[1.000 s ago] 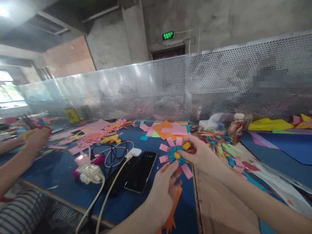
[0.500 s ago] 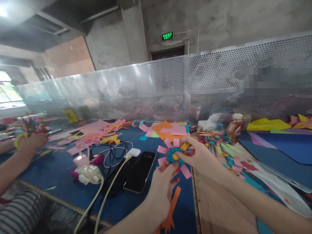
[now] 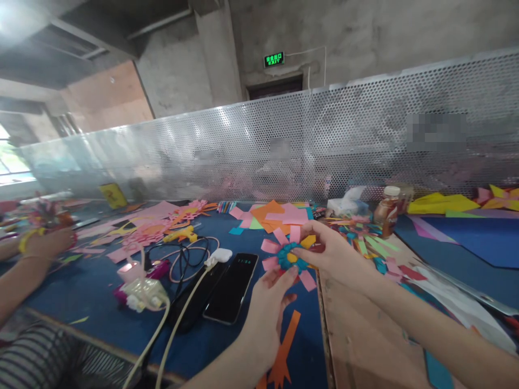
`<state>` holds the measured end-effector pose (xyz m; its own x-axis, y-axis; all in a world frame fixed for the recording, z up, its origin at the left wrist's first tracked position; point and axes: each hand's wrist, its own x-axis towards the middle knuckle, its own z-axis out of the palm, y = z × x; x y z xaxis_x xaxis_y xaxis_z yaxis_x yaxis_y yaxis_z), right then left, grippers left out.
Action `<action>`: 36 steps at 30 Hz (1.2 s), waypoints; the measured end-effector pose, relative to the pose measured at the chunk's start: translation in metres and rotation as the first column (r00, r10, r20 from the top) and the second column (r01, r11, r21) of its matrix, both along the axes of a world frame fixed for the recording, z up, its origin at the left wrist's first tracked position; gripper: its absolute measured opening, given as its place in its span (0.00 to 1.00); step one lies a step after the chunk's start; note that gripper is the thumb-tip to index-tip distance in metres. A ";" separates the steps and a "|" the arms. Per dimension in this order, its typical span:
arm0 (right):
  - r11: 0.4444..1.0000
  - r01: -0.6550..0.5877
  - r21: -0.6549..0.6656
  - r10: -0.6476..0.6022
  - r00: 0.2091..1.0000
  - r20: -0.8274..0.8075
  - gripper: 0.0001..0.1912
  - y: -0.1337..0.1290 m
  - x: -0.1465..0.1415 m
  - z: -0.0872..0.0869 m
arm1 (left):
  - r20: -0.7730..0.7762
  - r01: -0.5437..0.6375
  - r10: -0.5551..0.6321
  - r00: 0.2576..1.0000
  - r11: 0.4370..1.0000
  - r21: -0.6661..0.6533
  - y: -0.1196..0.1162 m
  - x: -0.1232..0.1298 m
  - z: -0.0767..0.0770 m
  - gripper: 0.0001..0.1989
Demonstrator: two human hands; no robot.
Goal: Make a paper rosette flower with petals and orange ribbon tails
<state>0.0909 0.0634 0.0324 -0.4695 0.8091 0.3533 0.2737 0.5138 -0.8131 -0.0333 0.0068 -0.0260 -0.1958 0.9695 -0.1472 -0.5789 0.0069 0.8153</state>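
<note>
Between my two hands is a paper flower (image 3: 290, 257) with a blue ring, a yellow centre and pink strips for petals; some yellow and red strips show at its right. My left hand (image 3: 272, 302) grips its lower edge between thumb and fingers. My right hand (image 3: 330, 251) pinches the right side, its thumb lying on the blue ring near the centre. The fingers behind the flower are partly hidden. Below my left hand, an orange paper cutout (image 3: 286, 351) lies on the blue table. A black phone (image 3: 232, 289) rests just left of that hand.
Cables and a power strip (image 3: 144, 289) lie to the left, with a yellow glue gun (image 3: 181, 234) behind. Coloured paper (image 3: 279, 214) is spread at the back. A drink bottle (image 3: 387, 210) stands back right. Another person's hand (image 3: 52, 243) works at far left.
The view has shifted slightly. My right thumb has moved up a little off the yellow centre, which now shows more fully. Both hands still hold the flower.
</note>
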 end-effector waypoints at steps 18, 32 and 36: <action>0.974 -0.018 -0.225 0.022 1.000 0.013 0.19 0.016 0.015 0.005 | -0.333 0.140 -0.084 0.939 0.979 0.150 -0.001 -0.023 0.007 0.20; 0.863 -0.139 -0.486 0.033 0.975 -0.220 0.18 0.020 0.016 0.007 | -0.339 0.198 -0.101 0.935 0.944 0.265 -0.007 -0.024 0.012 0.21; 0.801 -0.221 -0.556 0.053 0.952 -0.302 0.15 0.022 0.019 0.007 | -0.394 0.239 -0.123 0.911 0.936 0.260 -0.011 -0.022 0.016 0.20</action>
